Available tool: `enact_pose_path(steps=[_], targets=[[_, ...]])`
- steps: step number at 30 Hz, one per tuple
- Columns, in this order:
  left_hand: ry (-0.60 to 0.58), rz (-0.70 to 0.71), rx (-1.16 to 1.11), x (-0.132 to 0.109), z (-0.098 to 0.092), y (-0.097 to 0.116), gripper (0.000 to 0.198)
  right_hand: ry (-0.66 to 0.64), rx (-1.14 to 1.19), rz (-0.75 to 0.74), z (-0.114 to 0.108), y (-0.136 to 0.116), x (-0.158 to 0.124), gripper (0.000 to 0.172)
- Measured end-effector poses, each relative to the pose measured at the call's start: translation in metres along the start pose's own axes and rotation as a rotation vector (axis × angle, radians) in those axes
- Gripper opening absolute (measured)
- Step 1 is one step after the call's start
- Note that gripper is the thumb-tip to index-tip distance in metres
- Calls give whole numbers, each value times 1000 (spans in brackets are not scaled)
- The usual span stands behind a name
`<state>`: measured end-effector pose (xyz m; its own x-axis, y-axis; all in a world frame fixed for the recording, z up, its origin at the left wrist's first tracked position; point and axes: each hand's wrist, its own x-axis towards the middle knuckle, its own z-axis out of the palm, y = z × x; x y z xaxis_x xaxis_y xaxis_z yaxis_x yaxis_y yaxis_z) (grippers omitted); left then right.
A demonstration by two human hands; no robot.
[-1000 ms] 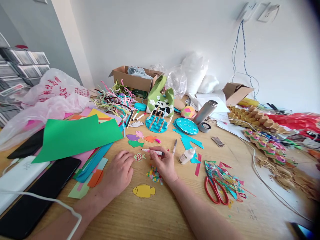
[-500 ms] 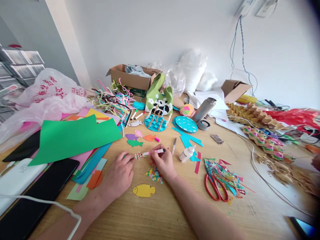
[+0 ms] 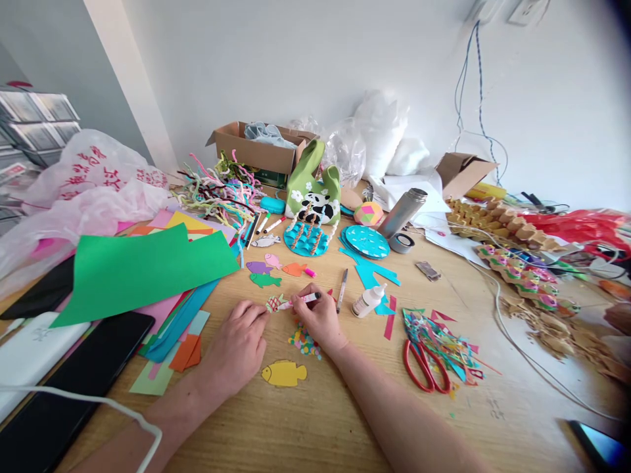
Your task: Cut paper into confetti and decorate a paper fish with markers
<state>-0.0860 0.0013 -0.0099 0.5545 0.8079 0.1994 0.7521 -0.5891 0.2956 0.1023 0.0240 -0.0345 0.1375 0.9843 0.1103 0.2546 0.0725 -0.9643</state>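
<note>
A small paper fish (image 3: 273, 303) with red crossed lines lies flat on the table between my hands. The fingertips of my left hand (image 3: 240, 341) are pressed together on its left end, pinning it down and covering that part. In a pen grip, my right hand (image 3: 319, 320) is closed around a white and pink marker (image 3: 306, 299), its tip at the right side of the fish. Below my right hand lie several coloured paper dots (image 3: 302, 341). A yellow paper fish (image 3: 284, 374) rests nearer to me, while green (image 3: 266, 280), purple and orange fish lie beyond.
To the right are a glue bottle (image 3: 368, 301), a grey pen (image 3: 342, 290) and red-handled scissors (image 3: 424, 368) beside paper scraps. Green paper sheets (image 3: 152, 272) and dark devices cover the left. A metal flask (image 3: 403, 213) stands behind. Another person's hand (image 3: 618, 318) shows at the right edge.
The marker and my right hand have shifted slightly left and down along the patterned fish. My left hand stays on the fish. The whole view has tilted a little.
</note>
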Motion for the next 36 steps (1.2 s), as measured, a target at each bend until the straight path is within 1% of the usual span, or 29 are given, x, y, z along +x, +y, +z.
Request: enact_pose_path(steps=[5, 13, 20, 26, 36], targets=[[7, 0, 2, 0, 0, 1, 43, -22, -27, -6, 0, 2, 1, 19], [-6, -10, 16, 0, -1, 2, 43, -41, -46, -4, 1, 0, 0, 17], [-19, -12, 14, 0, -1, 2, 44, -57, -72, -38, 1, 1, -1, 18], [-23, -15, 14, -1, -1, 2, 45, -55, -95, -45, 1, 2, -1, 20], [-27, -28, 14, 0, -1, 2, 45, -56, -109, -45, 1, 3, 0, 18]])
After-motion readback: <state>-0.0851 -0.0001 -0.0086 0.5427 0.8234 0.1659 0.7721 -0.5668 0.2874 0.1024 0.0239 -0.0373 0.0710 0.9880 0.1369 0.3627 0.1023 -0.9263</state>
